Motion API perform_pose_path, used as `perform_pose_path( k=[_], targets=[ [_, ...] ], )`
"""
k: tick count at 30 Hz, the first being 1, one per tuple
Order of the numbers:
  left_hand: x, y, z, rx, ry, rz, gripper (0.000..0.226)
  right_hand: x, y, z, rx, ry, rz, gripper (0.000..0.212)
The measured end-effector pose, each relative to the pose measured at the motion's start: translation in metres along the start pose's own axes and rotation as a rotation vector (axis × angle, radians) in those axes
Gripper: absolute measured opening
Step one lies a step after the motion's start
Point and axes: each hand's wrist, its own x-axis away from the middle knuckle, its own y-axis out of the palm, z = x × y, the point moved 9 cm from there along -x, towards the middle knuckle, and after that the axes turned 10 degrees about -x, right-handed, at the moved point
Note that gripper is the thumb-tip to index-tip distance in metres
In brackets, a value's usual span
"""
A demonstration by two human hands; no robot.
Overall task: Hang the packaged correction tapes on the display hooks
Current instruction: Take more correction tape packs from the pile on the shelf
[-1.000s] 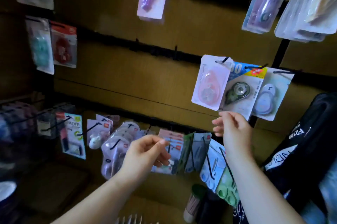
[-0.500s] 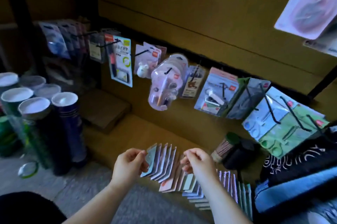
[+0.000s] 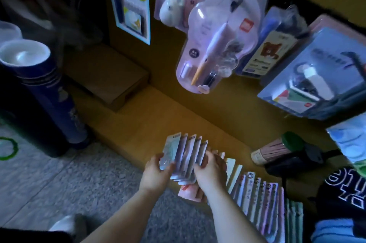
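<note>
A row of packaged correction tapes (image 3: 255, 199) stands on edge along the low wooden ledge (image 3: 138, 124), running from the centre toward the lower right. My left hand (image 3: 156, 173) grips the front of a bunch of these packs (image 3: 184, 155), thumb on the nearest card. My right hand (image 3: 211, 169) presses against the back of the same bunch, so the packs are squeezed between both hands. Above hang filled display hooks with blister packs, such as a clear pack with a pen-shaped item (image 3: 213, 44).
Tall dark tubes with white caps (image 3: 25, 54) stand at the left on the grey floor. A cardboard box (image 3: 107, 76) lies on the ledge. A green-capped bundle (image 3: 277, 149) and a dark bag (image 3: 344, 189) sit at the right.
My view dropped from the upper hooks to the ledge. Both hands came down from the display and closed around a bunch of packs in the row.
</note>
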Motion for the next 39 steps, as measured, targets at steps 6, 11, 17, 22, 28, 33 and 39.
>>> perform_pose_path(
  k=[6, 11, 17, 22, 28, 33, 39],
  targets=[
    [-0.034, 0.028, -0.013, -0.047, 0.063, -0.106, 0.059, -0.010, 0.036, -0.006, 0.134, -0.222, -0.006, 0.066],
    [-0.051, 0.033, -0.038, -0.013, 0.009, -0.138, 0.041, -0.015, 0.053, 0.018, 0.228, -0.129, -0.145, 0.067],
    [-0.059, 0.041, -0.048, 0.018, -0.017, -0.188, 0.039, -0.014, 0.065, 0.001, 0.303, -0.199, -0.175, 0.063],
    [-0.060, 0.043, -0.042, 0.083, -0.051, -0.193, 0.041, -0.014, 0.063, -0.012, 0.392, -0.334, 0.022, 0.053],
    [-0.065, 0.026, -0.044, 0.122, -0.094, -0.088, 0.034, -0.012, 0.075, -0.035, 0.281, -0.406, -0.048, 0.049],
    [-0.067, 0.019, -0.049, 0.221, -0.142, -0.067, 0.029, -0.024, 0.092, -0.020, -0.083, -0.109, -0.206, 0.065],
    [-0.066, 0.019, -0.050, 0.293, -0.159, -0.075, 0.030, -0.028, 0.113, -0.004, -0.486, 0.260, -0.370, 0.062]
  ],
)
